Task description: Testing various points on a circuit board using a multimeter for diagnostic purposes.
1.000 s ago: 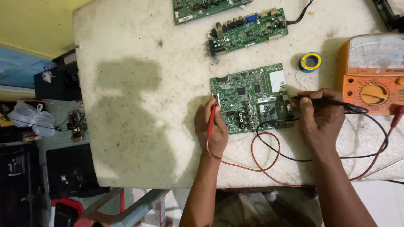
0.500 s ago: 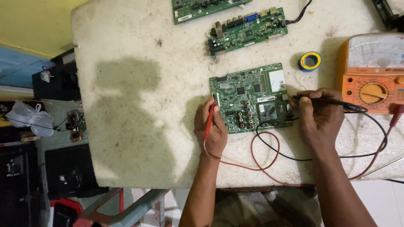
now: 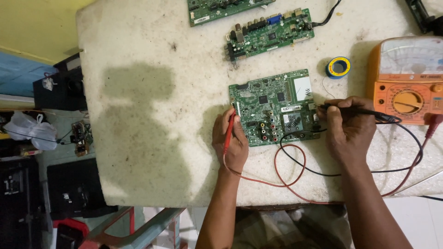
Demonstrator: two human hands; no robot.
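Observation:
A green circuit board (image 3: 272,99) lies on the worn white table (image 3: 152,115). My left hand (image 3: 230,143) grips a red test probe (image 3: 229,131), its tip at the board's left edge. My right hand (image 3: 348,127) grips a black test probe (image 3: 364,111), its tip touching the board's right edge. Red and black leads (image 3: 295,170) loop over the table toward an orange analog multimeter (image 3: 406,80) at the right.
Two more green circuit boards lie farther back, one (image 3: 270,34) with a black cable, another (image 3: 221,9) at the top edge. A small blue and yellow spool (image 3: 338,67) sits beside the meter. Black equipment and a plastic bag (image 3: 27,131) are on the floor to the left.
Both hands stay on the board with their probes; only slight shifts of the view.

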